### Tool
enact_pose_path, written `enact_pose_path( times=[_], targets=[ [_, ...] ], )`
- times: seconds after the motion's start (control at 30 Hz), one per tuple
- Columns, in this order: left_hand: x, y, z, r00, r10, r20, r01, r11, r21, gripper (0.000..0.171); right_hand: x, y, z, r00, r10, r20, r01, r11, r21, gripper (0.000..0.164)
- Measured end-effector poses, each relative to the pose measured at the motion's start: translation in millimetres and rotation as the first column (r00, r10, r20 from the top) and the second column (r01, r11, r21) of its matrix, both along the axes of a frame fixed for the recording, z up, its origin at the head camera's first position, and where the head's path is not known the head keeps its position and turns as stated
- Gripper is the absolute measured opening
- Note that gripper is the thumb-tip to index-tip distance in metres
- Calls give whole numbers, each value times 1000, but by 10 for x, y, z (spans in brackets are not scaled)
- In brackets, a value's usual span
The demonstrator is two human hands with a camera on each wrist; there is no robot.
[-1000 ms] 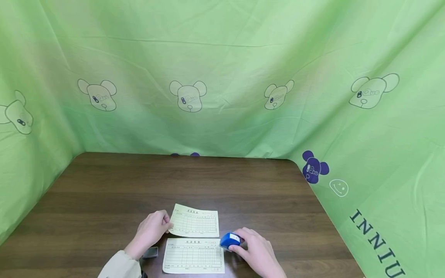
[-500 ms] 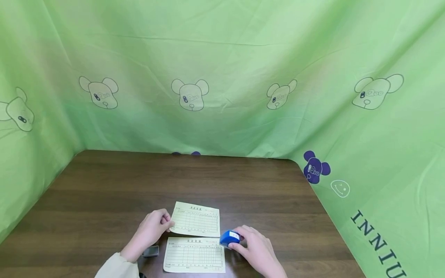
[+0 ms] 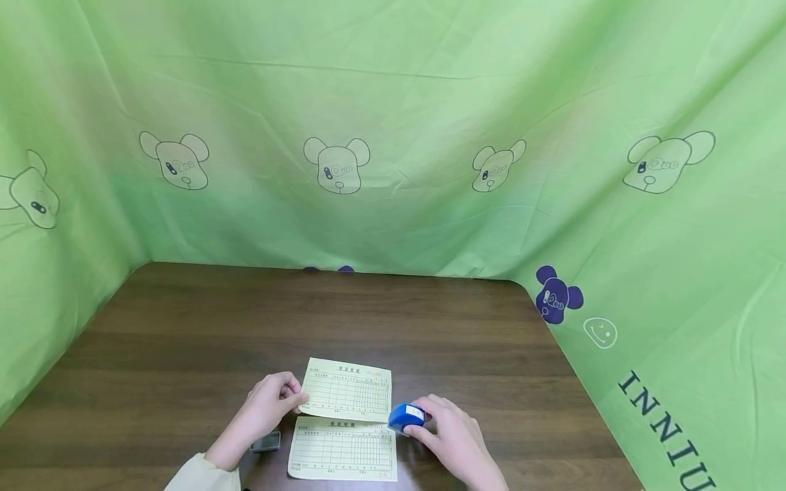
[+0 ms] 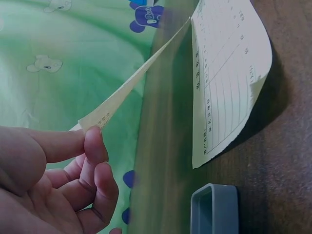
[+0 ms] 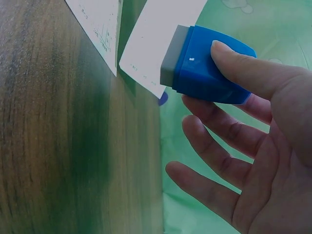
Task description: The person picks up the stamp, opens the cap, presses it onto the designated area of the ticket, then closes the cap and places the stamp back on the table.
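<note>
My left hand (image 3: 270, 402) pinches the left edge of a printed receipt slip (image 3: 347, 389) between thumb and finger. In the left wrist view that held slip (image 4: 129, 85) is raised and slants over the table. A second receipt slip (image 3: 342, 449) lies nearer me, its far edge right at the held slip's lower edge. My right hand (image 3: 453, 438) grips a blue stamp (image 3: 405, 417) just beside the slips' right edges. Seen from the right wrist, the stamp's grey end (image 5: 174, 57) points toward the slips; thumb and index finger hold it while the other fingers are spread.
A small grey open cap (image 4: 214, 209) stands on the wooden table (image 3: 344, 314), near my left wrist and left of the lower slip. Green curtain (image 3: 405, 225) with bear prints encloses the table at the back and both sides.
The held slip has shifted slightly right and toward me, closing the gap to the lower slip. Both hands keep their grips, and the stamp has hardly moved.
</note>
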State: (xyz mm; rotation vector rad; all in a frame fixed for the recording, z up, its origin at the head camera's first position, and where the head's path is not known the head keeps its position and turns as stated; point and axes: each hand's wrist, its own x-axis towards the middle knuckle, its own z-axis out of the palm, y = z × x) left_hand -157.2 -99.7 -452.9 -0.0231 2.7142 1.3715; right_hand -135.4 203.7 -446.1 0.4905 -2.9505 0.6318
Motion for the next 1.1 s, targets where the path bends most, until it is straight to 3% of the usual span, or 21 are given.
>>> enact_pose_path(
  times=[0.13,0.3,0.5,0.73,1.1],
  targets=[
    [38,2,-23,1000,-5,8,5,1000,12,16,-1,1,1,1000,-9,-5,9,1000,-1,21],
    [96,22,-80,999,-37,4,37,999,-40,17,7,-2,-14,1000,-3,-22,3,1000,-1,20],
    [168,53,-163,998,-70,-6,69,994,-90,18,27,-39,-52,999,12,-50,-9,997,74,22],
    [212,93,-191,998,-56,-13,54,992,-114,19,50,-108,-87,993,59,-102,-43,987,157,24],
    [275,129,-218,997,-42,-59,31,982,-185,21,83,-151,-145,986,113,-119,-89,978,189,25]
  ],
)
